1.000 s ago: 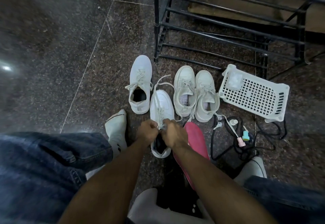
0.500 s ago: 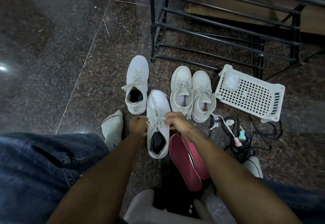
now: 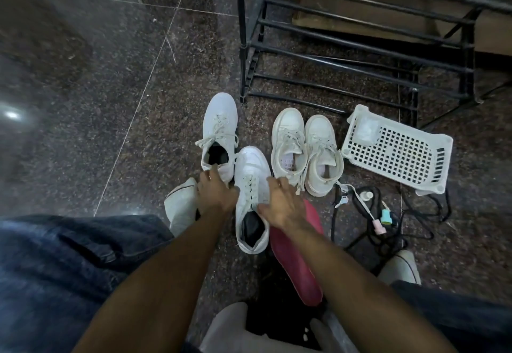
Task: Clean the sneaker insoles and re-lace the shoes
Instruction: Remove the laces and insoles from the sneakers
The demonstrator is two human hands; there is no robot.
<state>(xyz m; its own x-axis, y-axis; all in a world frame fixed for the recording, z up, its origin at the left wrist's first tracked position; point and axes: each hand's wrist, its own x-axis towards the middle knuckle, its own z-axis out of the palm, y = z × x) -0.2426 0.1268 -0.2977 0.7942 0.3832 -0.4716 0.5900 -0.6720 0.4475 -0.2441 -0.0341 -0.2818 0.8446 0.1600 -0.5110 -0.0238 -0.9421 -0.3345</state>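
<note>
A white laced sneaker (image 3: 252, 183) lies on the floor between my hands, toe pointing away. My left hand (image 3: 215, 190) is at its left side with fingers stretched toward the heel of a second white sneaker (image 3: 220, 128) farther back. My right hand (image 3: 283, 200) is spread at the near sneaker's right side, thumb resting by its collar. Neither hand holds anything. Two pink insoles (image 3: 300, 267) lie under my right forearm. A cream pair of sneakers (image 3: 288, 139) (image 3: 322, 159) stands to the right.
A white perforated plastic basket (image 3: 399, 156) lies at the right, with tangled black cables and small plugs (image 3: 379, 219) in front of it. A black metal shoe rack (image 3: 346, 48) stands behind. My socked feet (image 3: 181, 206) and jeans-clad knees frame the floor.
My hands have let go of the near sneaker's laces and spread apart to either side of it. The view has shifted slightly closer to the shoes.
</note>
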